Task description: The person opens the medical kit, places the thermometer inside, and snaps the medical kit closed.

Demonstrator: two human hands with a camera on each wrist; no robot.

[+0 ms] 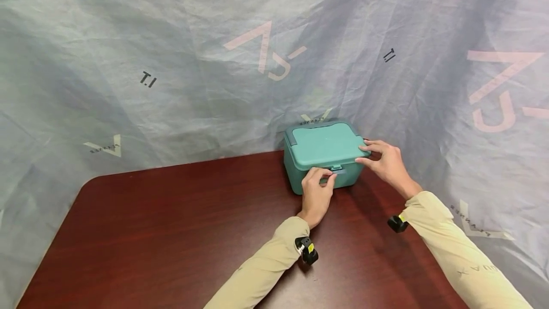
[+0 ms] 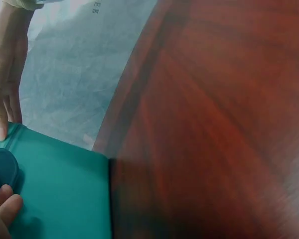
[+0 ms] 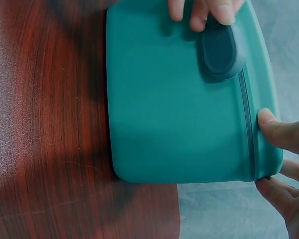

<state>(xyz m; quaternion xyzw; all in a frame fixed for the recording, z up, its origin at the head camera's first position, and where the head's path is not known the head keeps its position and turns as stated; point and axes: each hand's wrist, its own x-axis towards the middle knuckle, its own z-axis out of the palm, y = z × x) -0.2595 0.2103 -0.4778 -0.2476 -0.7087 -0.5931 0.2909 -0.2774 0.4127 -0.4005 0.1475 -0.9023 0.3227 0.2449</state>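
A teal lidded plastic box [image 1: 328, 143] stands at the table's back edge with its lid down. My left hand [image 1: 316, 195] is at its front and pinches the end of the dark blue-grey latch [image 3: 219, 52], which sticks out from the front wall. My right hand [image 1: 388, 165] grips the right front corner of the lid [image 3: 264, 99]. In the right wrist view its thumb [image 3: 270, 127] presses the lid's front edge while other fingers lie round the side. The box's inside is hidden.
The dark red-brown wooden table [image 1: 180, 232] spreads left of the box and toward me. A grey printed cloth [image 1: 206, 89] hangs right behind the box and continues down the right side. Each sleeve carries a black wrist camera [image 1: 306, 251].
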